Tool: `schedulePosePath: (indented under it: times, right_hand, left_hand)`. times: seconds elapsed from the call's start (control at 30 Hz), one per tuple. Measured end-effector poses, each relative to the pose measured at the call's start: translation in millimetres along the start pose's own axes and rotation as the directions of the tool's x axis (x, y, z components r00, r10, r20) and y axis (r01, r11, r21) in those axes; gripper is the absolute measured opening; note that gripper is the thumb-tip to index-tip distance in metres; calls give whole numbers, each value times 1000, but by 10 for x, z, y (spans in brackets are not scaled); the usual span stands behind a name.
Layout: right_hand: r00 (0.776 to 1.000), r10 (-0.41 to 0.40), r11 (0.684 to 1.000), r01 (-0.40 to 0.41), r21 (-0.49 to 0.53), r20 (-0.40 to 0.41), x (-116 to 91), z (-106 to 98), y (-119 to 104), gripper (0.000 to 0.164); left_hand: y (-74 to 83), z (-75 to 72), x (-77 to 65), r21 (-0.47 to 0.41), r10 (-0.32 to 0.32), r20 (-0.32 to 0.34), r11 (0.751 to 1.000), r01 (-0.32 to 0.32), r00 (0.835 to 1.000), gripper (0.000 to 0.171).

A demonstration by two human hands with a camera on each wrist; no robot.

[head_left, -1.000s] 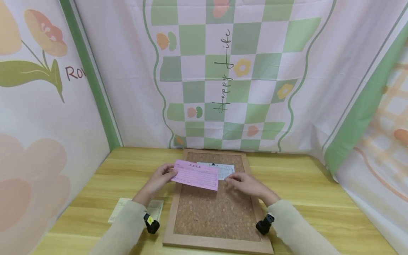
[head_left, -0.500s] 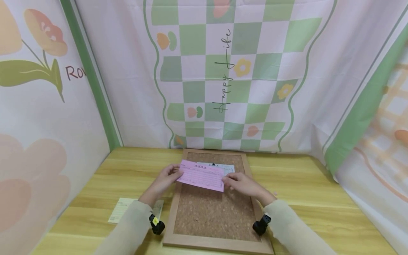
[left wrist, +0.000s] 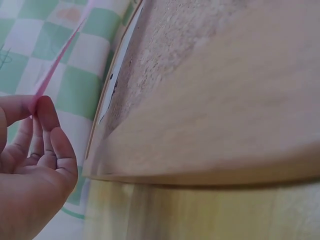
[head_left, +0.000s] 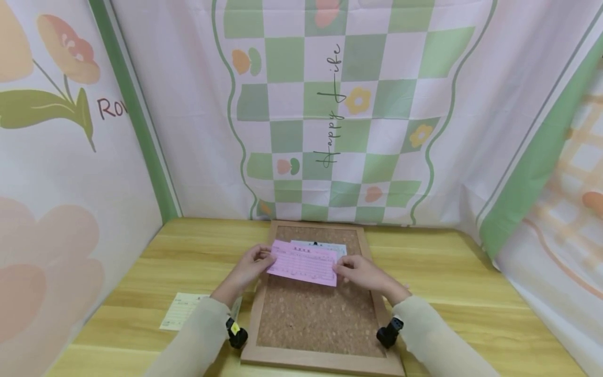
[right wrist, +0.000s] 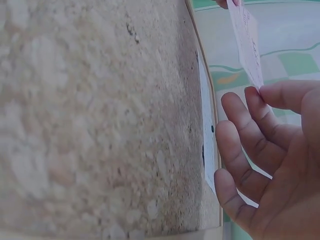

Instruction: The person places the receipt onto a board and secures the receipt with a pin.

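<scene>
A pink printed paper slip (head_left: 303, 264) is held above a wood-framed cork board (head_left: 320, 319). My left hand (head_left: 249, 264) pinches its left edge between thumb and forefinger, as the left wrist view also shows with the pink slip (left wrist: 55, 65) seen edge-on. My right hand (head_left: 360, 271) pinches the slip's right edge; in the right wrist view thumb and forefinger meet on the pink slip (right wrist: 247, 45) while the other fingers (right wrist: 232, 145) stay loosely bent. Behind it, a pale blue slip (head_left: 340, 248) lies on the upper board with a small black clip or pin (head_left: 315, 243) at its top edge.
A pale yellow printed slip (head_left: 181, 311) lies on the wooden table (head_left: 447, 272) left of the board, partly under the left sleeve (head_left: 198, 335). A patterned cloth (head_left: 320, 131) hangs behind the table's far edge, with more cloth at both sides.
The right hand, apart from the pink slip a second ago, now pinches its right edge. The slip and left hand have shifted right and slightly down, covering more of the blue slip.
</scene>
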State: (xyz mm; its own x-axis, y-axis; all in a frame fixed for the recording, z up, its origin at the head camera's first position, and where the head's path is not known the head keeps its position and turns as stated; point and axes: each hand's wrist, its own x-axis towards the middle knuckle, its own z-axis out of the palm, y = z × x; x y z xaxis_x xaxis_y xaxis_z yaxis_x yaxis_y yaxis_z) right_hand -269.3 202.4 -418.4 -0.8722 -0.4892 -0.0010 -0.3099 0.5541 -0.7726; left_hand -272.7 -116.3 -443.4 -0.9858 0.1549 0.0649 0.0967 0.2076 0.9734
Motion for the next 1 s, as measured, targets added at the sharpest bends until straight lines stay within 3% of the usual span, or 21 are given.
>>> schedulePosePath:
  times: [0.37,0.6,0.73,1.0]
  right_hand:
    - [1000,2,1000,-2,-16,-2,-55,-86,71,26]
    - [999,37,998,-38,-51,-10,-70,-127,103,25]
    - [998,61,996,-60,-68,1,-73,-142,117,24]
    - [995,98,990,-94,-103,34,-84,-174,127,26]
  left_hand:
    - [50,28,60,141,-17,15,990,15,1000,27]
    - [58,62,73,234,26,59,972,-39,998,24]
    - [70,93,67,256,34,94,965,-57,995,24]
    - [47,125,99,275,-9,143,961,-31,990,24]
